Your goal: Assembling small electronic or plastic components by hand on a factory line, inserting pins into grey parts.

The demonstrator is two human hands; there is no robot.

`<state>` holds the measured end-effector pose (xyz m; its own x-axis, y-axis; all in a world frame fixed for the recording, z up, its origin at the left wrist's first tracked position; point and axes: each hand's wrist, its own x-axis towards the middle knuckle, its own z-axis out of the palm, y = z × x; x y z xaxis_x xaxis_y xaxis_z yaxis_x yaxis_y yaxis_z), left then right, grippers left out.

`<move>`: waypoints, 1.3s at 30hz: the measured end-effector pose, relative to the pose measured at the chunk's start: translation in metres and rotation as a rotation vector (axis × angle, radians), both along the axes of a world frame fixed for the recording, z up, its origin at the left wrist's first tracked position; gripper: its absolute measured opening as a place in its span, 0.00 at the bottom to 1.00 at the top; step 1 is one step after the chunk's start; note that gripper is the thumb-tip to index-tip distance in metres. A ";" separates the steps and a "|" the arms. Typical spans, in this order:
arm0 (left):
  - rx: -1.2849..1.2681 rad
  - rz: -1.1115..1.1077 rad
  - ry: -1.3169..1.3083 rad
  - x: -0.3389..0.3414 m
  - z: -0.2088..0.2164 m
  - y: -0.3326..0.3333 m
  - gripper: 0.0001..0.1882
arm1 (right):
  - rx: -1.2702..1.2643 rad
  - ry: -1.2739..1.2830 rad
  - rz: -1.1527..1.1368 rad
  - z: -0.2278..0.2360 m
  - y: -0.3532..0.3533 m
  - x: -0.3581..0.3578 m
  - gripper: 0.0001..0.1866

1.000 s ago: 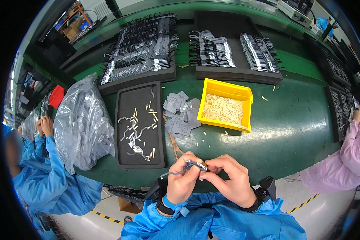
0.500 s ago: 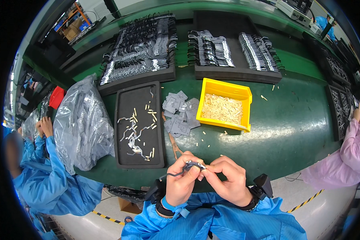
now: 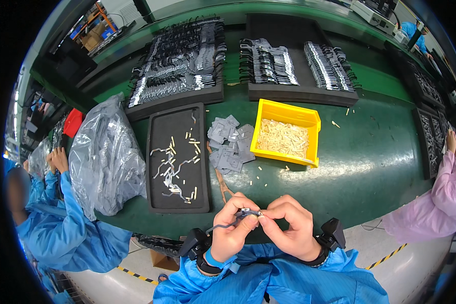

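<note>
Close to the front edge of the table, my left hand (image 3: pixel 229 237) is closed round a small dark part with a grey cable (image 3: pixel 242 214); the cable's tail sticks out to the left. White and metallic spots show on the part between the fingertips. Thumb and forefinger of my right hand (image 3: pixel 293 232) pinch together at the part's right end, and what lies between them is hidden. Just beyond my hands is a loose pile of flat grey pieces (image 3: pixel 231 144). A yellow bin (image 3: pixel 314 139) behind them holds many small cream-coloured pieces (image 3: pixel 283 139).
Left of the grey pile lies a black tray (image 3: pixel 202 187) with bent cables and small pieces. Tweezers (image 3: pixel 222 183) lie beside it. A plastic bag (image 3: pixel 106 157) stands farther left. Two foam trays (image 3: pixel 304 94) with rows of cabled parts sit at the back. People work on both sides.
The part has tilted slightly between my fingers, and its cable tail now points a little lower. My hands stay in nearly the same place; the view has shifted slightly.
</note>
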<state>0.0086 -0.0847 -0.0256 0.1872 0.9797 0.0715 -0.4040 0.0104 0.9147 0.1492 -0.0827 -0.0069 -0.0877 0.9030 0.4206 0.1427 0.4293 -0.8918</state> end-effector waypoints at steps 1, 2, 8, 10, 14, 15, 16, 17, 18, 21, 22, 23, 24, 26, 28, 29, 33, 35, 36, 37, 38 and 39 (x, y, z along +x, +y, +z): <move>-0.001 0.000 -0.013 0.000 -0.002 0.000 0.05 | 0.000 0.000 0.000 0.000 0.000 0.000 0.06; -0.003 0.000 -0.026 0.001 -0.004 0.000 0.05 | 0.006 -0.011 -0.009 0.001 0.001 -0.001 0.05; -0.043 -0.042 -0.123 0.001 -0.008 0.001 0.05 | -0.078 0.052 0.032 -0.004 0.001 0.000 0.04; -0.049 -0.060 -0.050 -0.004 -0.006 0.004 0.05 | -0.156 0.098 0.051 -0.006 0.002 0.002 0.04; 0.002 -0.066 0.231 -0.012 0.006 0.008 0.06 | -0.294 0.152 0.169 -0.012 0.004 0.005 0.02; 0.002 -0.064 0.231 -0.012 0.007 0.009 0.06 | -0.327 0.190 0.188 -0.012 0.005 0.005 0.02; 0.062 -0.076 0.300 -0.012 0.007 0.010 0.08 | -0.327 0.189 0.190 -0.015 0.005 0.005 0.02; 0.122 -0.089 0.368 -0.012 0.008 0.011 0.11 | -0.303 0.196 0.199 -0.018 0.005 0.006 0.02; 0.123 -0.089 0.367 -0.010 0.011 0.011 0.11 | -0.280 0.203 0.208 -0.020 0.005 0.007 0.02; -0.105 -0.035 0.171 -0.001 0.019 0.008 0.17 | -0.101 0.112 0.068 -0.017 0.007 0.004 0.03; -0.183 -0.045 0.054 0.000 0.017 0.008 0.19 | -0.099 0.111 0.069 -0.018 0.005 0.002 0.03; -0.259 -0.053 -0.063 0.000 0.016 0.008 0.21 | -0.099 0.157 -0.007 -0.020 0.002 -0.001 0.03; -0.255 -0.049 -0.064 0.004 0.013 0.007 0.21 | -0.099 0.203 -0.083 -0.022 0.000 -0.004 0.02; -0.161 -0.032 -0.189 0.012 0.007 0.001 0.18 | -0.106 0.216 -0.093 -0.025 -0.001 -0.004 0.02; -0.155 0.004 -0.142 0.010 0.002 0.000 0.13 | -0.133 0.249 -0.017 -0.025 0.000 -0.003 0.03; -0.124 0.040 -0.083 0.010 0.001 0.002 0.09 | -0.143 0.298 0.007 -0.021 0.001 -0.003 0.04; 0.154 0.102 0.352 0.008 0.004 0.008 0.06 | -0.122 0.090 -0.012 -0.016 0.009 0.001 0.04; 0.146 0.129 0.331 0.011 0.006 0.008 0.07 | -0.061 0.065 -0.028 -0.014 0.010 0.000 0.04; 0.136 0.156 0.310 0.014 0.006 0.007 0.08 | -0.003 0.041 -0.043 -0.012 0.011 -0.001 0.05; 0.123 0.152 0.247 0.015 0.004 0.007 0.08 | -0.008 0.064 -0.049 -0.012 0.010 -0.002 0.03; 0.125 0.154 0.247 0.016 0.003 0.007 0.08 | -0.005 0.064 -0.047 -0.013 0.009 -0.002 0.03; 0.073 0.168 0.186 0.018 0.003 0.008 0.08 | -0.112 0.158 -0.019 -0.015 0.009 -0.002 0.03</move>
